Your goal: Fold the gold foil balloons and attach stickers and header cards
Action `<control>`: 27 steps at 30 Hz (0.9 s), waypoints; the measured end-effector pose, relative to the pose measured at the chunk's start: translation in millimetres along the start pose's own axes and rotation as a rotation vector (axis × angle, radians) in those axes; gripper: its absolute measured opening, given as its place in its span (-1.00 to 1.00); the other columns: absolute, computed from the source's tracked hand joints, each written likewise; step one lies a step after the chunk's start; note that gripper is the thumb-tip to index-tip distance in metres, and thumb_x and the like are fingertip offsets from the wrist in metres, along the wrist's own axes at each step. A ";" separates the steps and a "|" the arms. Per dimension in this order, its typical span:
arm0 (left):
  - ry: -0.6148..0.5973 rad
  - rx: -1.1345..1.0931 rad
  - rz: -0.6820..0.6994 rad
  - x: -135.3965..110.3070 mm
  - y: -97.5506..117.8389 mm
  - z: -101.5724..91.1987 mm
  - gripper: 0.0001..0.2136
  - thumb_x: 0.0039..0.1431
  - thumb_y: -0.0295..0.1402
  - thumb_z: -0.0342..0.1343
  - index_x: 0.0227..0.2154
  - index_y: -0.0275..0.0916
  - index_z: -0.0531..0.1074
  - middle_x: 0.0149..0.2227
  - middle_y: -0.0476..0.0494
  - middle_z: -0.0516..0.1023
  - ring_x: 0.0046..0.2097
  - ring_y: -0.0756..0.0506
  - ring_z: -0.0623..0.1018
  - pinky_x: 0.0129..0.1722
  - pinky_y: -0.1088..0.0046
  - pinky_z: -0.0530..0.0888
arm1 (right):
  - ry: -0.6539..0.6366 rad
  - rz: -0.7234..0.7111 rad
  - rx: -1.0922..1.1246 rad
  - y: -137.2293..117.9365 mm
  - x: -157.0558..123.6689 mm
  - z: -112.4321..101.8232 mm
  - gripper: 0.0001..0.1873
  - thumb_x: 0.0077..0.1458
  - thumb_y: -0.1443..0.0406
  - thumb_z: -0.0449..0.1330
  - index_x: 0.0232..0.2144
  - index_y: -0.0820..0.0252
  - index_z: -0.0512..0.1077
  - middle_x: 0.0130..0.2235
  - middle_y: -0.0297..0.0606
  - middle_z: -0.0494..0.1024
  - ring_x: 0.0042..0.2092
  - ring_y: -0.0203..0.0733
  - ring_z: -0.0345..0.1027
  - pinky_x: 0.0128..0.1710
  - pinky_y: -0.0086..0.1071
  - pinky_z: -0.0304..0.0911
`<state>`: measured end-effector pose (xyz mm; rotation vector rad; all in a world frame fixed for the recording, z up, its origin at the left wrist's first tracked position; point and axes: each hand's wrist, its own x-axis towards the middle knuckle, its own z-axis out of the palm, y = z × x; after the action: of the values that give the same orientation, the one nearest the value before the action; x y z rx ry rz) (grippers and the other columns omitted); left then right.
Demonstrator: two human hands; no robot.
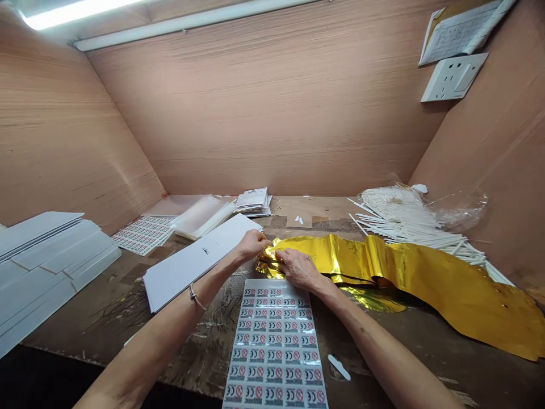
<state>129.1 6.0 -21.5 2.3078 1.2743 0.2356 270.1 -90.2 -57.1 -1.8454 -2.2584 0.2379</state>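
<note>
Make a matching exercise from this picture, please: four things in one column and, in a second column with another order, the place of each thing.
Things:
1. gold foil
2. sheet of printed stickers
3. white sticks
4. white wall socket

Places:
A. on the right wooden wall
B. flat on the bench, below the hands
C. touched by the left hand and right hand
D. piled behind the foil

Pairs: 1-C, 2-B, 3-D, 4-A

Left hand [252, 245] beside right hand [299, 270] (bare)
</note>
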 end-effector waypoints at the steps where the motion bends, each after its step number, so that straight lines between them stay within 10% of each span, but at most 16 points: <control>1: 0.085 0.026 0.008 -2.6 -4.2 0.1 -0.76 -0.02 -0.40 -0.10 -0.62 -0.37 0.42 -0.65 -0.03 0.36 -0.54 0.04 0.34 -0.54 0.60 0.25 | -0.015 0.001 -0.023 -0.9 0.6 0.1 -0.70 0.11 0.27 -0.06 -0.09 0.06 0.25 -0.21 -0.23 0.38 -0.18 -0.19 0.23 -0.29 -0.39 0.05; 12: 0.154 0.387 0.465 -21.2 -38.6 29.5 -0.77 0.03 -0.56 -0.10 -0.35 -0.24 0.42 -0.27 -0.11 0.39 -0.21 -0.06 0.31 -0.21 0.45 0.31 | -0.083 0.017 -0.095 -16.4 6.6 -4.3 -0.71 0.07 0.13 0.01 -0.23 0.14 0.36 -0.25 -0.22 0.39 -0.21 -0.17 0.26 -0.34 -0.39 0.06; 27: 0.319 -0.039 0.367 -7.2 -39.4 34.4 -0.72 -0.01 -0.57 -0.06 -0.22 -0.27 0.40 -0.30 -0.08 0.48 -0.24 -0.02 0.41 -0.21 0.49 0.32 | 0.283 0.240 0.260 -11.9 22.5 11.7 -0.73 0.00 0.18 0.07 -0.57 0.19 0.46 -0.53 -0.33 0.42 -0.44 -0.33 0.25 -0.47 -0.50 0.04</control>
<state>108.6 6.1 -70.2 2.5274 0.9593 0.7718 251.5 -70.5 -63.9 -1.8727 -1.7329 0.2743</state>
